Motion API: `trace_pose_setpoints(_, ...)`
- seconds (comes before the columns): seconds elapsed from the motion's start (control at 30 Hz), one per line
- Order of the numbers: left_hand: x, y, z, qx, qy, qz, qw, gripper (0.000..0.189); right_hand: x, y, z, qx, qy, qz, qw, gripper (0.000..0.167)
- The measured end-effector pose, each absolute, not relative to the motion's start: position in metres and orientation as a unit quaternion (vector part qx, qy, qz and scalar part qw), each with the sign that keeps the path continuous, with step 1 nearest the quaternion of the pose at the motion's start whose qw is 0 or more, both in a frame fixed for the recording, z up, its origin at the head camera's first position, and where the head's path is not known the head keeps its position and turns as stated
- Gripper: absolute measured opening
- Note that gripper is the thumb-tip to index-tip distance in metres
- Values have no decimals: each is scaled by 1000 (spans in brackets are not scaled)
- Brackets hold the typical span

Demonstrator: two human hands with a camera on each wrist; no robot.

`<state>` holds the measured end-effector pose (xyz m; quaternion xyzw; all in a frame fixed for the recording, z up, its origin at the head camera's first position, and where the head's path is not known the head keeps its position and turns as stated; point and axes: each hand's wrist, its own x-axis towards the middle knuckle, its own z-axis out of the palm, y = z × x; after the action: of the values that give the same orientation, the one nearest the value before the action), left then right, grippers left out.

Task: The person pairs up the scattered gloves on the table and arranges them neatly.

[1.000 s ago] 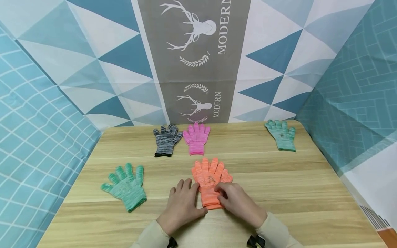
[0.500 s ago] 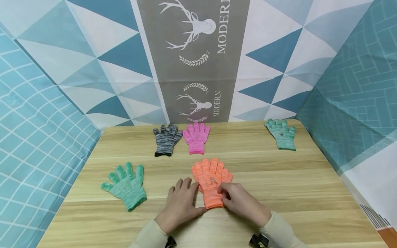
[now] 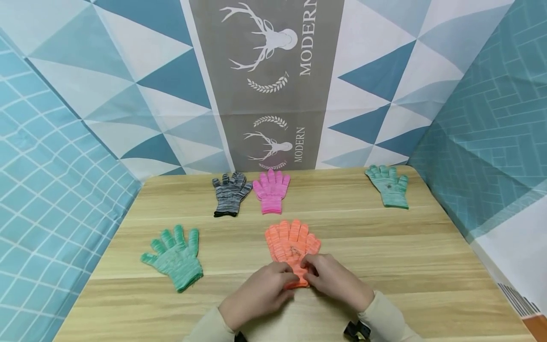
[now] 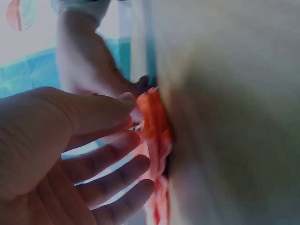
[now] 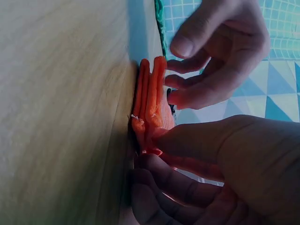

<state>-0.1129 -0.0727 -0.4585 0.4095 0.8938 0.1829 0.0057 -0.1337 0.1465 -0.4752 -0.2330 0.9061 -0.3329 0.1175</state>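
grey glove (image 3: 230, 195) beside pink glove (image 3: 271, 191) | left green glove (image 3: 178, 260) | right green glove (image 3: 391, 188)

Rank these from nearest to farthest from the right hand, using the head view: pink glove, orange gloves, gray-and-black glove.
Measured from the right hand:
1. Orange gloves: touched by the fingers, at the cuff end.
2. Pink glove: farther back and to the left.
3. Gray-and-black glove: also back, just left of the pink one.

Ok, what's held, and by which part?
The orange gloves, by the right side of the cuffs, pinched in the right hand. The left hand grips nothing.
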Motion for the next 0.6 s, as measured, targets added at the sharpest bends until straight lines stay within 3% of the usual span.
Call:
trace_pose_setpoints(0.4,-112,-64,-470,425,889,167,6,14,-138,152,-475,-249,900,-338,115,7)
trace_pose_setpoints(0.6,-113,-64,-473,426,889,167,7,17,-152,160,-477,-171,921,-348,43,5)
